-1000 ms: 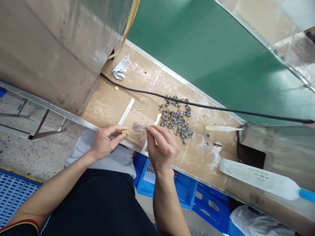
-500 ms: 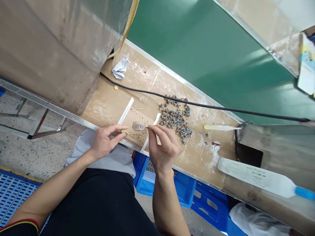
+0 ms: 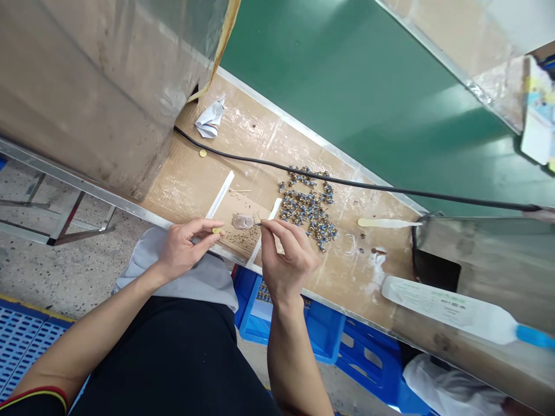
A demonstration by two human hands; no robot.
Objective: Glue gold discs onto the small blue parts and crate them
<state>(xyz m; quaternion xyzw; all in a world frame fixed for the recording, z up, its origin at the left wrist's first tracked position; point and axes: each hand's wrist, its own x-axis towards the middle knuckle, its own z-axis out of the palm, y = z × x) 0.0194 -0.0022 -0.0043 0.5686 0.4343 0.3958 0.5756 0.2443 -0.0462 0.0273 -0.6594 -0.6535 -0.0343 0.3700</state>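
My left hand [image 3: 182, 248] pinches a small round yellow disc [image 3: 216, 230] between thumb and fingers, above the table's front edge. To its right, my right hand [image 3: 288, 257] is closed in a pinch. A thin dark tip [image 3: 257, 224] pokes out from those fingers; its kind is too small to make out. That tip points at a small clear plastic dish [image 3: 243, 221] lying between the hands. Tiny brown bits [image 3: 243, 238] are scattered just in front of the dish. Right of the dish lies a spread of small blue-and-brass parts [image 3: 307, 205].
A black cable [image 3: 373, 186] runs across the brown table. Left of it lie a crumpled white cloth [image 3: 210, 119] and another yellow disc [image 3: 203, 153]. A thin stick [image 3: 240, 190] lies behind the dish. At right are a pale spatula [image 3: 385, 223] and a white bottle [image 3: 451, 309]. Blue crates [image 3: 321, 332] stand below.
The view has shifted very slightly. Both hands keep their places and grips, and nothing on the table has visibly moved.
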